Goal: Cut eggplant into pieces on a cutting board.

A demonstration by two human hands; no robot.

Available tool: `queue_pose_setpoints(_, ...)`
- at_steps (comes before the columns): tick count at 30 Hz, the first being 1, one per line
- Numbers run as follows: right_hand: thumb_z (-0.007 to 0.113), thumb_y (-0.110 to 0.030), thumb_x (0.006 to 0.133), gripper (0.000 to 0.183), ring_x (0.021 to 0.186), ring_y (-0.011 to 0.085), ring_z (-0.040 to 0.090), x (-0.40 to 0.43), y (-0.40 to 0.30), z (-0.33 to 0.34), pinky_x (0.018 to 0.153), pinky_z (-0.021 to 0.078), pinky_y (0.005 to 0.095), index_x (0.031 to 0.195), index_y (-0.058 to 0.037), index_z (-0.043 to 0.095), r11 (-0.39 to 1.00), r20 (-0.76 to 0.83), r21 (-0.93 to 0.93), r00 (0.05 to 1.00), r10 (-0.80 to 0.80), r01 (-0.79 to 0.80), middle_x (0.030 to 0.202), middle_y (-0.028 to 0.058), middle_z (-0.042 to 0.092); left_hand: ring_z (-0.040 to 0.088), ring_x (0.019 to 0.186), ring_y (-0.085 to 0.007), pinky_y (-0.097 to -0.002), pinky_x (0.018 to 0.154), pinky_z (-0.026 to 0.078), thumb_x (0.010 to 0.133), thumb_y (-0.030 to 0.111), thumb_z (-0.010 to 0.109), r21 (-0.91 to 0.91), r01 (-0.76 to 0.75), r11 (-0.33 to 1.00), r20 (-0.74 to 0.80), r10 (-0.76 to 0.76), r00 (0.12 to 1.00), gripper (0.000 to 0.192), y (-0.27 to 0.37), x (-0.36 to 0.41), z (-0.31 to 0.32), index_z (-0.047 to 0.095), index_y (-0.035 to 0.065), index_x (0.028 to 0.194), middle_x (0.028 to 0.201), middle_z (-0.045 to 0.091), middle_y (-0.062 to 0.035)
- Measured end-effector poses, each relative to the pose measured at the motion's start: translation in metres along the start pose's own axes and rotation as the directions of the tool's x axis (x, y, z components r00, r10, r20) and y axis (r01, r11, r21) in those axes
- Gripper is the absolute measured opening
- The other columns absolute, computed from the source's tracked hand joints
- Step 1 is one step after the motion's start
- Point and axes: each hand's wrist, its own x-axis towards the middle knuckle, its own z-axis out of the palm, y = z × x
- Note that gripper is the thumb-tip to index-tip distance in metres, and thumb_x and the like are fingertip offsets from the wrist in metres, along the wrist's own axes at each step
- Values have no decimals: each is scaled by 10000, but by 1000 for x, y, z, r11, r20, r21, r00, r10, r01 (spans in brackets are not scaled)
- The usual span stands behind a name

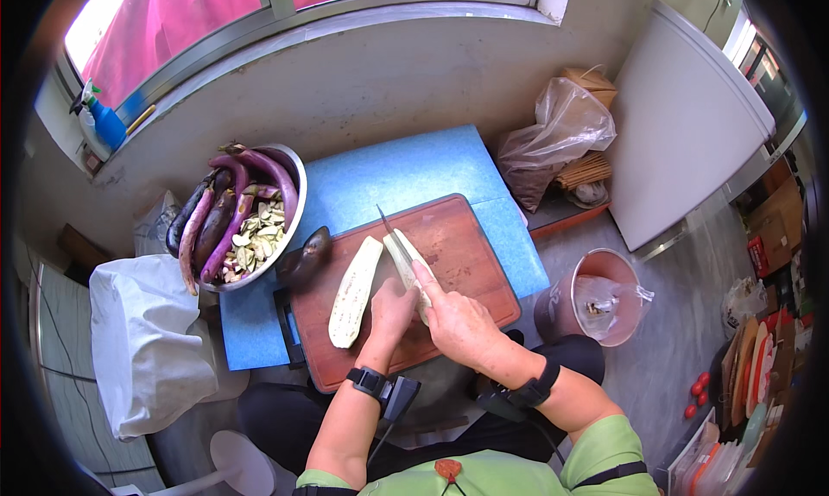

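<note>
A knife [396,236] is held in my right hand [461,324], its blade lying along a pale eggplant half [417,263] on the brown cutting board [482,263]. The fingers of my left hand [392,308] rest against the near part of that half; its lower end is partly hidden by my hands. To the left lies another eggplant half [355,292], cut face up. A dark whole eggplant [314,253] lies at the board's upper left edge. Beyond it, a metal bowl [298,172] holds several purple eggplants [214,224] and cut eggplant pieces [259,240].
The board lies on a low table with a blue cover [414,159]. A bin [576,289] with a plastic bag stands on the floor to the right. A white cloth cover [146,340] is at the left. Behind the table is a wall, with a filled plastic bag [557,136] at the back right.
</note>
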Motion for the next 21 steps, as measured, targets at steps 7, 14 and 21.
queue_pose_setpoints(7, 495, -127, 907, 695, 834, 472, 617, 3, 7, -1, 769, 471, 543, 1521, -123, 170, 999, -12, 25, 1000, -22, 22, 891, 297, 642, 686, 767, -339, -415, 743, 530, 843, 283, 641, -79, 110, 991, 55, -106, 993, 341, 17, -7, -3, 604, -37, 956, 838, 673, -243)
queue_pose_setpoints(14, 506, -120, 897, 711, 843, 476, 611, 0, 13, 7, 777, 462, 549, 1523, -122, 168, 999, -49, 46, 998, -26, 28, 895, 298, 642, 689, 764, -344, -419, 754, 528, 852, 300, 648, -54, 109, 993, 66, -105, 992, 339, 12, -5, -2, 604, -22, 949, 835, 680, -234)
queue_pose_setpoints(21, 506, -116, 894, 705, 820, 474, 616, 4, 13, 4, 758, 469, 553, 1520, -125, 180, 999, -47, 34, 998, -28, 30, 867, 310, 636, 661, 874, -402, -452, 794, 508, 844, 308, 648, -25, 87, 996, 56, -86, 995, 349, 6, -3, 1, 595, -23, 941, 895, 669, -258)
